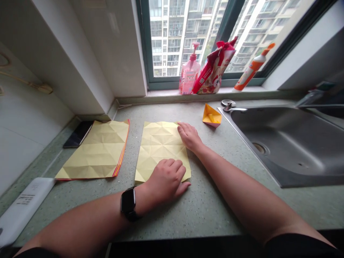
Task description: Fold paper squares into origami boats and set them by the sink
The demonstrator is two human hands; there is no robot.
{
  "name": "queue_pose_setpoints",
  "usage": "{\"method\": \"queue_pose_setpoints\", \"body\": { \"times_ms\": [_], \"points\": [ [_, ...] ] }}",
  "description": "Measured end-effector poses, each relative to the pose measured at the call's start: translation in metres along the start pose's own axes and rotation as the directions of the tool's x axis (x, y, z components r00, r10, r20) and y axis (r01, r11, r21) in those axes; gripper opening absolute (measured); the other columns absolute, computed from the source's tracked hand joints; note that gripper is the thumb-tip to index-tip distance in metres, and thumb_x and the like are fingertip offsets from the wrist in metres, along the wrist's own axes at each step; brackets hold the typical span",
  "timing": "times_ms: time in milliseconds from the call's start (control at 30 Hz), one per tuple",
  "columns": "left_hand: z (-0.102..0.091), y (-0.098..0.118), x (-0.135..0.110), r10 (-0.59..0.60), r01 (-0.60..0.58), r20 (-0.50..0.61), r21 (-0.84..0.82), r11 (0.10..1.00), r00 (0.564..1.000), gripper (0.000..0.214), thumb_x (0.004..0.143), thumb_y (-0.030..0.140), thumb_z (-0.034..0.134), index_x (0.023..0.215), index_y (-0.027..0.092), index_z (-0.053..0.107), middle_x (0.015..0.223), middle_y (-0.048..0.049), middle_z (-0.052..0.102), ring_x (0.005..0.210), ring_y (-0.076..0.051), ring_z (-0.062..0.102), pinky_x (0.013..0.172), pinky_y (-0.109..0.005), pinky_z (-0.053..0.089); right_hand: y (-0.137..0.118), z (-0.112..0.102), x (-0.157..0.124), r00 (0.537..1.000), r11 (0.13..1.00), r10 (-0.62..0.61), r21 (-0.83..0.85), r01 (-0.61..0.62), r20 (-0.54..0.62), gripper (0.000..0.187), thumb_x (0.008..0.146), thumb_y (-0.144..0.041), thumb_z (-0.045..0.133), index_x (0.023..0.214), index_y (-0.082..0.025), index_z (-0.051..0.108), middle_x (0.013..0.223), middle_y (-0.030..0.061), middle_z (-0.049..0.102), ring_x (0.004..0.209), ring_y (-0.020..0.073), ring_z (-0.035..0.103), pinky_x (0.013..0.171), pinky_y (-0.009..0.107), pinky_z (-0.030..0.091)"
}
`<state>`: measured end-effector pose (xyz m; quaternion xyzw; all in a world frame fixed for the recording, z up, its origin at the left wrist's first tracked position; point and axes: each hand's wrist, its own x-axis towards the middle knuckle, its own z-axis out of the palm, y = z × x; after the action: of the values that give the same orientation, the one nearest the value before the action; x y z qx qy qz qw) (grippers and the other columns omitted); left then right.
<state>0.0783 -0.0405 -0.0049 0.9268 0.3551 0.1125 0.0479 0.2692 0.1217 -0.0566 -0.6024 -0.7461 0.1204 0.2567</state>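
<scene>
With our left hand (165,179) and right hand (189,136) pressing the creased yellow sheet (158,147), fingers held together, uneven pressure could slide it askew on the table (209,204).

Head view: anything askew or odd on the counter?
Minor: the phone lies with one edge under the paper stack, and the orange bottle leans tilted on the sill. Nothing spilled or torn.

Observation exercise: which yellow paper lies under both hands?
The single creased sheet, beneath left hand and right hand; the stack beside it lies untouched.
</scene>
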Motion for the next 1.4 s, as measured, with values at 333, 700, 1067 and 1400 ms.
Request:
{"method": "queue_pose_setpoints", "body": {
  "times_ms": [333,700,1067,1400],
  "points": [
    [-0.013,-0.010,0.002,-0.078,0.081,-0.040,0.095,0.992,0.996,0.013,0.105,0.020,0.050,0.101,0.019,0.062,0.093,-0.0072,0.070,0.082,-0.024,0.065,0.077,-0.039,0.053,-0.020,-0.022,-0.011,0.963,0.934,-0.207,0.258,0.246,-0.171,0.083,0.111,-0.070,0.012,0.136,-0.023,0.075,0.152,0.0140,0.066,0.149,0.0308,0.056,0.127,0.049,0.043],
    [-0.058,-0.059,0.010,-0.383,0.404,-0.137,0.195,0.894,0.914,0.015,0.115,0.024,0.042,0.114,0.021,0.057,0.091,-0.0061,0.076,0.077,-0.023,0.073,0.063,-0.031,0.045,-0.037,-0.023,-0.033,0.772,0.712,-0.590,0.299,0.635,-0.234,0.041,0.109,-0.057,0.055,0.112,-0.022,0.078,0.099,0.0092,0.083,0.085,0.0246,0.078,0.077,0.037,0.059],
    [-0.111,-0.075,0.000,-0.513,0.499,-0.006,0.242,0.832,0.858,0.017,0.111,0.032,0.059,0.123,0.019,0.061,0.102,-0.0086,0.079,0.091,-0.028,0.077,0.069,-0.033,0.049,-0.023,-0.023,-0.021,0.876,0.855,-0.232,0.340,0.391,-0.423,0.015,0.100,-0.031,0.063,0.089,-0.024,0.071,0.074,0.0005,0.076,0.065,0.0184,0.072,0.064,0.029,0.055],
    [-0.130,-0.107,-0.009,-0.561,0.568,-0.107,0.048,0.822,0.821,0.017,0.109,0.025,0.058,0.111,0.022,0.074,0.107,-0.0065,0.082,0.097,-0.026,0.076,0.078,-0.034,0.052,-0.024,-0.030,-0.026,0.938,0.867,-0.206,0.393,0.308,-0.280,0.025,0.093,-0.037,0.063,0.071,-0.025,0.061,0.063,-0.0019,0.063,0.059,0.0164,0.059,0.061,0.028,0.048]
  ]
}}
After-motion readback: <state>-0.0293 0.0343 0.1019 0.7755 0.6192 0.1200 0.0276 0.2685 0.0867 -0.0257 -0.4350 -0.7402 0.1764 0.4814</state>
